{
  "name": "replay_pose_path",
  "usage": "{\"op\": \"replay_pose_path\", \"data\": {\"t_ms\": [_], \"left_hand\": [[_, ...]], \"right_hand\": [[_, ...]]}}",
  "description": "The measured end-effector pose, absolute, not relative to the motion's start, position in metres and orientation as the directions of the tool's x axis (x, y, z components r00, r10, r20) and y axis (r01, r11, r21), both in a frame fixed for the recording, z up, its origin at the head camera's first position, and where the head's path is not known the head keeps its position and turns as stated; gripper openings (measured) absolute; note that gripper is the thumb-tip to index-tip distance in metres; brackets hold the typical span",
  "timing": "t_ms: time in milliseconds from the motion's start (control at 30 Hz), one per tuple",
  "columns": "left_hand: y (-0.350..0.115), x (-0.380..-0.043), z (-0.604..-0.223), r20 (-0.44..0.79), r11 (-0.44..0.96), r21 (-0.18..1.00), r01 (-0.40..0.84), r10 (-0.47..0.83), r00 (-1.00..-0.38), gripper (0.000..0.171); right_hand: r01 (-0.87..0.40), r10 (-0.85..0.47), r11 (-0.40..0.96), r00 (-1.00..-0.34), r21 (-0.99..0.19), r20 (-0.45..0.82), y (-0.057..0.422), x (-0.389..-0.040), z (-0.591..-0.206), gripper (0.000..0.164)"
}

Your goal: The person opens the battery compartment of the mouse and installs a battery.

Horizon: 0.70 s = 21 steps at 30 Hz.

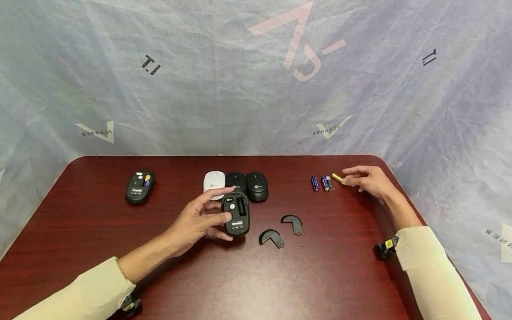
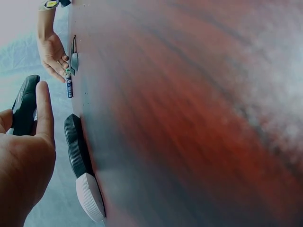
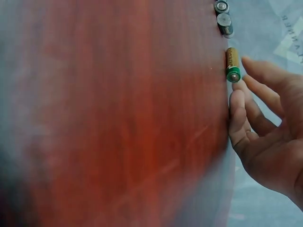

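My left hand [image 1: 194, 220] grips a black computer mouse [image 1: 238, 220], its underside turned up and its long battery slot uncovered with no battery in it. At the right of the table my right hand [image 1: 370, 180] reaches to a gold battery with a green end [image 1: 337, 178]. In the right wrist view the fingertips are beside this battery [image 3: 232, 61], not closed round it. Left of it lie several blue batteries [image 1: 314, 183]. Two black battery covers [image 1: 270, 238] rest on the table nearer to me.
Beyond the held mouse a white mouse [image 1: 214, 179] and two black mice [image 1: 257, 185] stand in a row. Another black mouse [image 1: 139, 188] lies upside down at the far left with batteries in its slot. A grey printed cloth [image 1: 215, 83] hangs behind the dark red table [image 1: 265, 288].
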<state>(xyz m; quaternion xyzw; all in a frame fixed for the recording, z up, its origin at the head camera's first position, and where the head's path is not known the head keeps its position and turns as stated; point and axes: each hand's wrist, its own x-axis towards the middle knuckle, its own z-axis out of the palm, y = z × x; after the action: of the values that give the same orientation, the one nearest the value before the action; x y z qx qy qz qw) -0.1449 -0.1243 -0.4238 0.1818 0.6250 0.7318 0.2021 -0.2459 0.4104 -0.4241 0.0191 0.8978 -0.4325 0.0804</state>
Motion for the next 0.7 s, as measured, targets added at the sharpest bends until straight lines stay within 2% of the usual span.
{"op": "replay_pose_path", "data": {"t_ms": [167, 333, 467, 700], "left_hand": [[-0.121, -0.144, -0.423, 0.005, -0.133, 0.988, -0.076, 0.522, -0.853, 0.074], [-0.120, -0.144, -0.422, 0.006, -0.137, 0.988, -0.077, 0.522, -0.853, 0.074], [-0.119, -0.144, -0.422, 0.005, -0.143, 0.987, -0.081, 0.521, -0.854, 0.074], [-0.117, -0.144, -0.423, 0.000, -0.140, 0.986, -0.086, 0.519, -0.855, 0.073]], "right_hand": [[-0.035, -0.181, 0.746, -0.972, -0.665, -0.152, 0.405, -0.250, -0.420, 0.055], [-0.119, -0.276, 0.753, -0.950, -0.647, -0.146, 0.400, -0.252, -0.417, 0.051], [-0.124, -0.277, 0.756, -0.950, -0.642, -0.143, 0.398, -0.253, -0.419, 0.049], [-0.087, -0.201, 0.789, -0.972, -0.608, -0.122, 0.391, -0.247, -0.420, 0.046]]}}
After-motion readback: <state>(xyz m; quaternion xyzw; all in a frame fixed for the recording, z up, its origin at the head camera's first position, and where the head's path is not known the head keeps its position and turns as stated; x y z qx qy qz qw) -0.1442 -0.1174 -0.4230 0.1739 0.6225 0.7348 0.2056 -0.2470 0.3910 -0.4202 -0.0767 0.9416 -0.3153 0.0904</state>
